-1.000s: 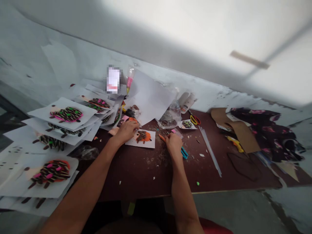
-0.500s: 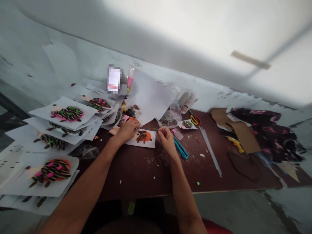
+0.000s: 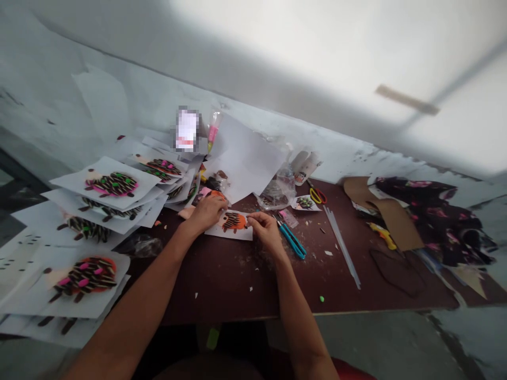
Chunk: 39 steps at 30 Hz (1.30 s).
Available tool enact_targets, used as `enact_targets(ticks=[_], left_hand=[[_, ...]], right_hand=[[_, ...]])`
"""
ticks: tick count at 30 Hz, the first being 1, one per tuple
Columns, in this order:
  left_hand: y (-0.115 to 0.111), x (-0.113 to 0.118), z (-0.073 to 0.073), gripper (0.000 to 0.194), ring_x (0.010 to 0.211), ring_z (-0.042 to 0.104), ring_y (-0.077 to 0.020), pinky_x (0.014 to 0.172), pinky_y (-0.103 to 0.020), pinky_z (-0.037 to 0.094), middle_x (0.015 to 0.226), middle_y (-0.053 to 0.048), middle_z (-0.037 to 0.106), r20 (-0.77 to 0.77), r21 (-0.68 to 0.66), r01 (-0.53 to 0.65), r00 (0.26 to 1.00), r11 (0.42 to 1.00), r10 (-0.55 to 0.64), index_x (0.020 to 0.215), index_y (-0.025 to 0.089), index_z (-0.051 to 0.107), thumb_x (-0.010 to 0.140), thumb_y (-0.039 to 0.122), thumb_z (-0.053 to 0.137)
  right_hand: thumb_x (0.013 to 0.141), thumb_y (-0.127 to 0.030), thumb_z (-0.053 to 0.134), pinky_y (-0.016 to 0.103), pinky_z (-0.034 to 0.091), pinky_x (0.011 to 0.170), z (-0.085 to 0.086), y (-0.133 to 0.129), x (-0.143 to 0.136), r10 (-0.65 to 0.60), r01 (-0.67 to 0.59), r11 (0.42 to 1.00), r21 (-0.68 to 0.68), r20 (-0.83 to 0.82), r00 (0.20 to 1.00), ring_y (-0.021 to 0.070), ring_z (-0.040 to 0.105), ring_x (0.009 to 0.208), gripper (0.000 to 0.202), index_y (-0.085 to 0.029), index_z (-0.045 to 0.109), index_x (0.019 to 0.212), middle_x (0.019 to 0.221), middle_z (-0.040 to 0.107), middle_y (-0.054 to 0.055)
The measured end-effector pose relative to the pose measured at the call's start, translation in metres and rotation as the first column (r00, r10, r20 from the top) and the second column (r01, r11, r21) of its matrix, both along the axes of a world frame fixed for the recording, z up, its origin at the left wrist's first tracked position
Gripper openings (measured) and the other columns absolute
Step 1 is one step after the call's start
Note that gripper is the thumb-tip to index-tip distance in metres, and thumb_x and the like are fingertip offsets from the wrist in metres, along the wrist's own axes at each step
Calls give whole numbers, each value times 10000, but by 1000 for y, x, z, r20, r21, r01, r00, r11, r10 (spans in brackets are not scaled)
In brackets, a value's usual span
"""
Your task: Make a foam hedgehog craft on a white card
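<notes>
A small white card (image 3: 216,231) lies on the dark table, bearing an orange hedgehog (image 3: 240,220) with dark stripes for spines. My left hand (image 3: 209,210) rests over the card's upper left corner, fingers curled down and pressing on it. At the hedgehog's right side, my right hand (image 3: 266,229) pinches thumb and forefinger together over the card's edge. Whatever lies between those fingertips is too small to make out. Turquoise-handled pliers (image 3: 293,240) lie just right of my right hand. Another small hedgehog card (image 3: 306,202) sits farther back.
Sheets with hedgehog pictures (image 3: 113,183) are piled at the left. Behind my hands are a large white sheet (image 3: 245,153) and a clear plastic bag (image 3: 277,192). Scissors (image 3: 316,195), glue sticks (image 3: 343,245), a yellow glue gun (image 3: 382,236) and dark flowered cloth (image 3: 439,221) lie to the right.
My right hand has moved left, from beside the card to the hedgehog's right edge. My left hand stays on the card.
</notes>
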<state>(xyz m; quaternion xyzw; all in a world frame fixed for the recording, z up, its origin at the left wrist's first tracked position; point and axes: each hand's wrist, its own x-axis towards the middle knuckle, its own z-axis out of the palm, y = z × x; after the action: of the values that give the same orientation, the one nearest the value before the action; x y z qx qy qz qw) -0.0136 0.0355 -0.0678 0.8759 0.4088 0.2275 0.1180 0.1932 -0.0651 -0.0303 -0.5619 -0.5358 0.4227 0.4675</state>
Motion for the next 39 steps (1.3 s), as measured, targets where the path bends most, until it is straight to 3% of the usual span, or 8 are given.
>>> enact_targets(ticks=[4,7,12,20,31,39], left_hand=[[0,0,0,229,1003,638,-243,921,-389,501,1022,-82,754,15,-4,4,1000,1000,-4,867,200,758,838,101,554],[-1,0,2,229,1000,644,-245,918,-386,501,1020,-87,755,5,-7,-6,1000,1000,6,866,192,760,838,97,554],[-2,0,4,229,993,642,-245,897,-381,502,1015,-85,752,-14,-15,-9,1000,1000,9,854,197,758,838,97,552],[-1,0,4,232,997,635,-247,905,-384,504,1026,-87,746,-12,-25,-12,1000,1000,11,855,202,755,828,95,551],[0,-1,1,237,993,625,-240,920,-384,500,1049,-80,746,-15,-15,-11,1000,1000,11,877,211,755,828,105,548],[-1,0,1,253,993,626,-245,901,-385,508,1024,-83,748,8,-5,-8,1000,1000,8,863,214,755,816,92,538]], right_hand=[[860,-395,602,244,427,641,-1,-4,-2,-58,24,988,155,219,974,133,542,652,239,-181,704,830,731,655,-5],[927,-325,544,251,467,708,0,-8,-5,-21,-43,983,180,339,940,149,609,718,237,-185,733,901,794,712,10],[929,-189,578,301,502,896,-4,-8,-8,42,-154,968,199,476,878,191,694,948,216,-212,776,1011,1017,782,60],[921,-159,630,244,462,717,-7,-10,-9,5,-158,969,190,626,780,145,621,718,171,-220,790,930,885,731,32],[950,-169,605,243,438,753,-6,-10,-17,28,-152,985,79,802,596,172,664,845,205,-229,784,1031,953,745,52],[962,-197,592,241,420,727,1,-11,-24,55,-135,991,23,838,544,175,658,847,202,-245,779,1019,950,733,48]])
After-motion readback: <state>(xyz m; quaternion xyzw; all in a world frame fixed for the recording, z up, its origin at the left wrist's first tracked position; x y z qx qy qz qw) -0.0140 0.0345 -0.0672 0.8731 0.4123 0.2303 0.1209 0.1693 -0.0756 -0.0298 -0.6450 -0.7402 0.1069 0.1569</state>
